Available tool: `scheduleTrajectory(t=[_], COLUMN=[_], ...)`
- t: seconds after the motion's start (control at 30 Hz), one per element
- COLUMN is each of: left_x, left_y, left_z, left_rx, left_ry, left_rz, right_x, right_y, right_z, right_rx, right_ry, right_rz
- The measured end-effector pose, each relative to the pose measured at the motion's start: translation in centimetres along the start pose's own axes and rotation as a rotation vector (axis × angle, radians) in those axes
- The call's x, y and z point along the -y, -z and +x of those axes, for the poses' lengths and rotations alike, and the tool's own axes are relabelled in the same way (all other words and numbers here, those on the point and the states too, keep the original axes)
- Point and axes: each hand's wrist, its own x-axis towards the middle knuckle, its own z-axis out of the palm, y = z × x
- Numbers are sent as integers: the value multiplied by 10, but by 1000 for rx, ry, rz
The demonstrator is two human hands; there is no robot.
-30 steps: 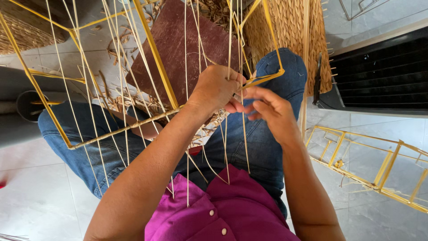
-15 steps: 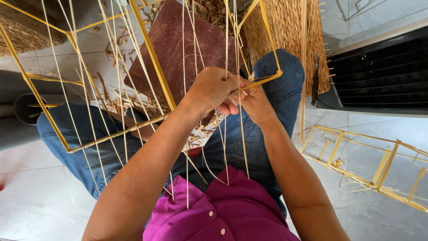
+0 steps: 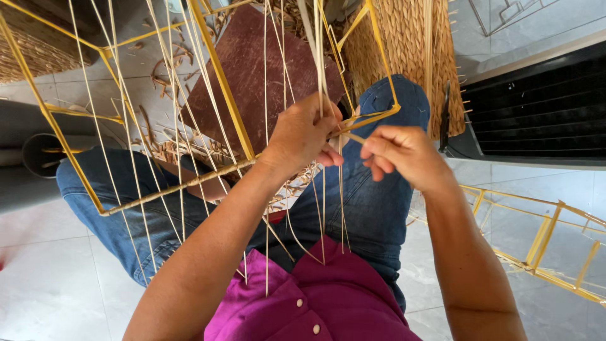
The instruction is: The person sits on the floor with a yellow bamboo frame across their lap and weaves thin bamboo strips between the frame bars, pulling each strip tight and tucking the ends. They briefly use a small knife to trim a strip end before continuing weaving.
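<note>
While the left hand (image 3: 303, 136) stays closed around a bundle of pale cane strands (image 3: 320, 63) at the corner of the yellow wire frame (image 3: 221, 82), the right hand (image 3: 404, 155) pinches one strand end between thumb and fingertips just beside it. Frame rests on the lap, over blue jeans (image 3: 372, 208). Step judged: binding strands onto the frame's rim. Next move needs steady tension while threading. Woven basket (image 3: 404, 57) stands beyond.

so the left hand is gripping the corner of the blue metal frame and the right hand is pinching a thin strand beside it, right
Not quite: the metal frame is yellow, not blue, as the head view shows. The rest holds: the left hand grips its corner, and the right hand pinches a thin strand beside it.
</note>
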Motion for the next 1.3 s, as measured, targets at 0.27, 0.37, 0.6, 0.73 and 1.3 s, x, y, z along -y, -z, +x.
scheduleTrajectory(t=[0.27,0.37,0.6,0.73,1.3], left_x=[-9,-11,-13,-13,-7], left_y=[-11,-14,-13,-11,-20], left_z=[-5,-2,3,3,1], left_rx=[-198,-203,-178,-165,-256], left_ry=[-73,-78,-56,-46,-182], left_rz=[291,273,329,335,378], right_x=[0,-12,-48,-55,-21], right_y=[-13,-11,-50,-55,-12], right_z=[31,18,23,45,14], right_rx=[-27,-132,-140,-154,-189], right_ry=[34,-15,183,341,17], right_rz=[578,527,554,341,555])
